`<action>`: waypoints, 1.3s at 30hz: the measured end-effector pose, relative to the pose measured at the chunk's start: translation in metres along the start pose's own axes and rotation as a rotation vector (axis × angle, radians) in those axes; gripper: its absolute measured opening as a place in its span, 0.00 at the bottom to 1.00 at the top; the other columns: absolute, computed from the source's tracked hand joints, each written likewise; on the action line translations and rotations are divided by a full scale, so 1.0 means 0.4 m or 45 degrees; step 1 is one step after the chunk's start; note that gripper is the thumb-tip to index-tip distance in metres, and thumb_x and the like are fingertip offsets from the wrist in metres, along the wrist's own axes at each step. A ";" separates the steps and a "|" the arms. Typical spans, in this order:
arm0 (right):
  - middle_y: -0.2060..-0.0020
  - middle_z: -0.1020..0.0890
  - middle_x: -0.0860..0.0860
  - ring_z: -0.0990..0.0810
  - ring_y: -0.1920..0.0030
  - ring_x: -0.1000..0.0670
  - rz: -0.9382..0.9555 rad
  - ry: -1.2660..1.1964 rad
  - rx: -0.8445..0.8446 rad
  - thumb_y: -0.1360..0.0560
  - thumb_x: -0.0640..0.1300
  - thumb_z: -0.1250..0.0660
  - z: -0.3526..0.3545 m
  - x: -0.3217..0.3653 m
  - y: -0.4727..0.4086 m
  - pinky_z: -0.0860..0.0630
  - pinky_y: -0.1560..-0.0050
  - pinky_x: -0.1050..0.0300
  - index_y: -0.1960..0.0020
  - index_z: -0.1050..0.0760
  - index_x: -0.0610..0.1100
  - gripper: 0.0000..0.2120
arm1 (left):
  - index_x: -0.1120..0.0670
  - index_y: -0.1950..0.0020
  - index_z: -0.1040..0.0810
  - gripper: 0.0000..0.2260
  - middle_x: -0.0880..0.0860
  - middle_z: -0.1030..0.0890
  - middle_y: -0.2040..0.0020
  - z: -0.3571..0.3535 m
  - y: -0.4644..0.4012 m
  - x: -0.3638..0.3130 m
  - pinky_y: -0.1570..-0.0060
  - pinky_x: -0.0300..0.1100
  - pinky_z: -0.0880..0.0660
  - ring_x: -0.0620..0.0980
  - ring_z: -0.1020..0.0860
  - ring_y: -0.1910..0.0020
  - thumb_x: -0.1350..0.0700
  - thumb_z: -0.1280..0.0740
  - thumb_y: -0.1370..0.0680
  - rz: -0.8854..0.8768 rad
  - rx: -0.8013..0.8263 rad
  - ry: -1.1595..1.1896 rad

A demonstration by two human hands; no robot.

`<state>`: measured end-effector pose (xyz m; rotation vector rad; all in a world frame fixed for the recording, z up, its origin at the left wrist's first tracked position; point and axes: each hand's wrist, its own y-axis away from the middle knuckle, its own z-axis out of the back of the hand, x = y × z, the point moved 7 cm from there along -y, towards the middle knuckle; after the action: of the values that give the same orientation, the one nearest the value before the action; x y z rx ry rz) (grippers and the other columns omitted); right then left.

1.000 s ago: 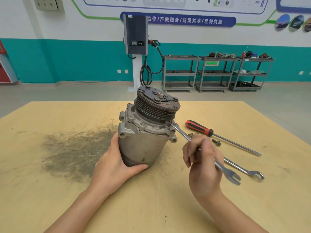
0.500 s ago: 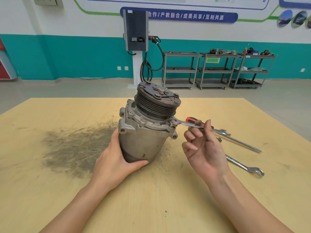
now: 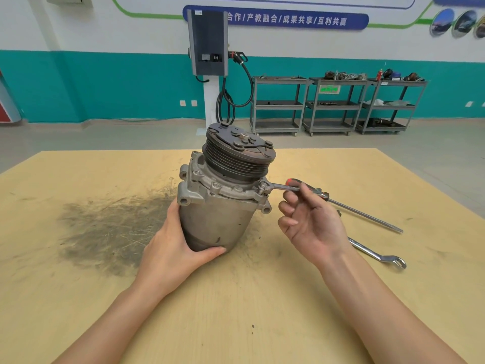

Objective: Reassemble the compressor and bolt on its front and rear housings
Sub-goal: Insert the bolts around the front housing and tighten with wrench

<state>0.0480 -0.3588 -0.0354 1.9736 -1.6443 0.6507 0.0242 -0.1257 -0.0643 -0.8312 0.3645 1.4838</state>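
Lighting: bright, even, diffuse indoor light; shadows on the desk [image 3: 262,298] soft and faint. Focus sharp throughout. Wide-angle distortion bends the edges.

Compressor [image 3: 220,206] stands on table [image 3: 78,298], screwdriver [image 3: 362,210] right.

We see a dull grey compressor [image 3: 217,219] with a dark, ribbed black pulley [image 3: 236,161] and a rusty brown face. The counter [image 3: 262,298] is pale yellow wood, smeared with a dark grey stain [image 3: 105,229]. The screwdriver [image 3: 341,203] handle is red and black; both wrenches are bright silver.
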 end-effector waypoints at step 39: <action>0.62 0.25 0.54 0.29 0.65 0.63 1.879 1.676 0.054 0.17 0.48 0.45 -0.136 0.032 0.220 0.26 0.70 0.61 0.46 0.29 0.45 0.09 | 0.45 0.29 0.44 0.51 0.47 0.25 0.34 0.001 0.001 -0.002 0.46 0.54 0.24 0.55 0.24 0.37 0.29 0.26 0.45 0.003 -0.003 -0.012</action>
<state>-0.0396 -0.3476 0.0203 -0.2805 -1.6970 1.8386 0.0236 -0.1259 -0.0635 -0.8254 0.3572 1.4903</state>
